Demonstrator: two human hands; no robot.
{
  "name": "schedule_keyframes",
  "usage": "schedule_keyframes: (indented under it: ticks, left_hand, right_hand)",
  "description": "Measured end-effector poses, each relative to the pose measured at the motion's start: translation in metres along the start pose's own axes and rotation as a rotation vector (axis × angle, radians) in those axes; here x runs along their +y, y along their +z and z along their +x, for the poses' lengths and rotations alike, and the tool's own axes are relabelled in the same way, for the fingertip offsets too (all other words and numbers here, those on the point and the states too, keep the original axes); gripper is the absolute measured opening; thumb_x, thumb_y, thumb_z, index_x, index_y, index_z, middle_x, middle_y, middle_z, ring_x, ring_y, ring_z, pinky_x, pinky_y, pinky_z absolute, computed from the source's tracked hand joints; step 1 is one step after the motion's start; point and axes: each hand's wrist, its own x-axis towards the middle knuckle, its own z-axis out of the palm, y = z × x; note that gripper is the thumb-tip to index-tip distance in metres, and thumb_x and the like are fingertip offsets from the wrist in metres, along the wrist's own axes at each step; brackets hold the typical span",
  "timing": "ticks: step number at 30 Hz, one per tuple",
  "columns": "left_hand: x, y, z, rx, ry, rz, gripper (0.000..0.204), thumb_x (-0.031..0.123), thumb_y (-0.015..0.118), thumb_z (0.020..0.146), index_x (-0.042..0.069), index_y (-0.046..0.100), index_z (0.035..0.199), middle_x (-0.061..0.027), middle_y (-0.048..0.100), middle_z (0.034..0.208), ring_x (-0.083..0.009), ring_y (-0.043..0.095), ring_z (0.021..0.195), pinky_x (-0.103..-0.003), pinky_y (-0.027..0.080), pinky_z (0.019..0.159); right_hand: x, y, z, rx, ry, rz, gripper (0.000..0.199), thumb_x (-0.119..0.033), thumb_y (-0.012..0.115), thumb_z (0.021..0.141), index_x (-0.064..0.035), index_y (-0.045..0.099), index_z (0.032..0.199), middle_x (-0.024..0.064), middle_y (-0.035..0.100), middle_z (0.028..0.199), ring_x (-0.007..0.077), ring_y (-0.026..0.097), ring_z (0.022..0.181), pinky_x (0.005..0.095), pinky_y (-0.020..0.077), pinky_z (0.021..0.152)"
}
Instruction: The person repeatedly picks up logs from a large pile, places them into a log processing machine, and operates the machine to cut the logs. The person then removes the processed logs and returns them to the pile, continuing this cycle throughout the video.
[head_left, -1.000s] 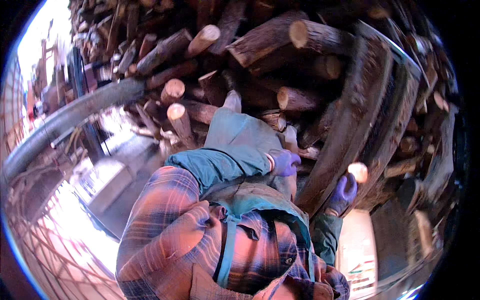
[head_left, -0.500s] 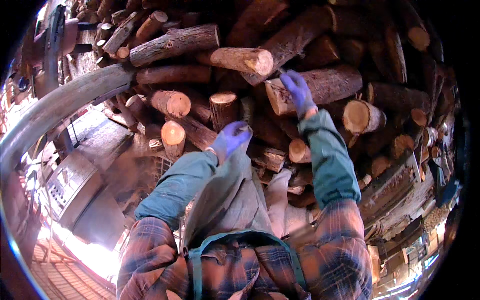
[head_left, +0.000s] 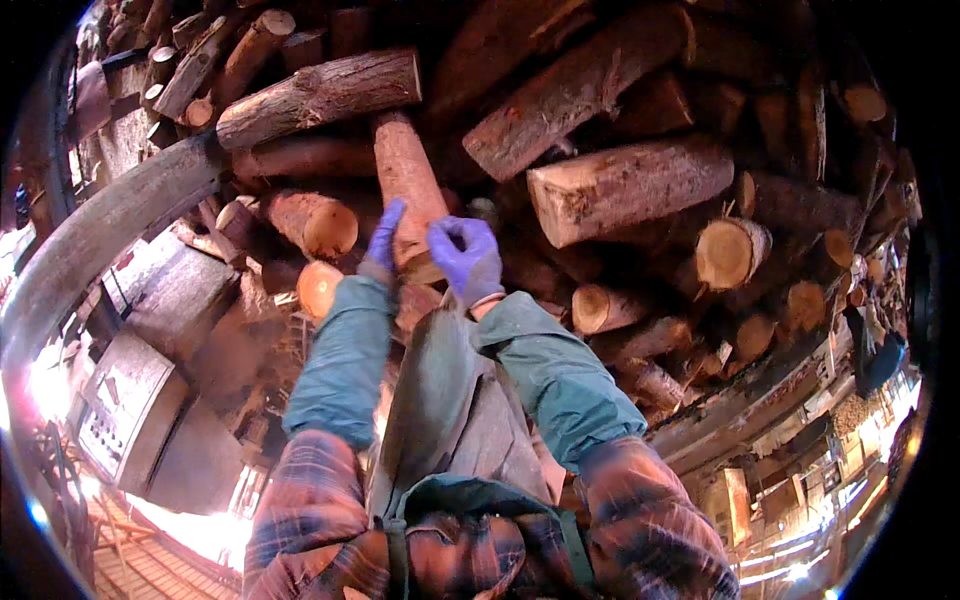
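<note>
A bark-stripped log (head_left: 408, 178) points toward me from the woodpile, its near cut end low between my two purple-gloved hands. My left hand (head_left: 381, 243) lies along its left side, fingers pointing up and pressed against the wood. Against the right side near the cut end is my right hand (head_left: 468, 256), its fingers curled and tips at the log's edge. The far end of this log meets a thick barked log (head_left: 325, 95). Just right of my hands rests a large split log (head_left: 632, 187) with a flat pale face.
A curved metal pipe (head_left: 110, 225) arcs along the left. Below it stand a metal box with a control panel (head_left: 125, 405) and a grey machine cover (head_left: 185, 285). Round logs (head_left: 733, 252) are stacked on the right. My grey apron (head_left: 450, 410) hangs in front of me.
The stripped log has swung from lying crosswise to pointing at me. My right hand left the split log and moved left to it; my left hand shifted left and up onto it.
</note>
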Motion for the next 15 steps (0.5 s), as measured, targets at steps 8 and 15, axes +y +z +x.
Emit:
schedule_keyframes:
  ticks: [8,15]
  left_hand:
    - [-0.067,0.018,-0.308,0.045,-0.192,0.113,0.062,0.044,0.061,0.097,0.008,0.046,0.146,-0.008,0.058,0.138,-0.0251,0.058,0.123,-0.041,0.046,0.108]
    - [-0.198,0.096,-0.365,-0.265,0.221,0.727,0.067,0.032,0.076,0.088,0.0,0.046,0.139,-0.0136,0.06,0.127,-0.0265,0.057,0.119,-0.041,0.045,0.105]
  right_hand:
    - [-0.019,-0.046,-0.103,-0.451,0.953,0.98,0.039,-0.047,0.061,0.096,-0.01,0.064,0.108,0.0031,0.062,0.095,0.0169,0.058,0.084,0.0328,0.0456,0.075]
    - [-0.069,-0.208,-0.185,-0.342,0.796,1.345,0.067,-0.051,0.058,0.097,-0.0018,0.051,0.142,0.0119,0.057,0.14,0.0235,0.055,0.125,0.0386,0.0405,0.111]
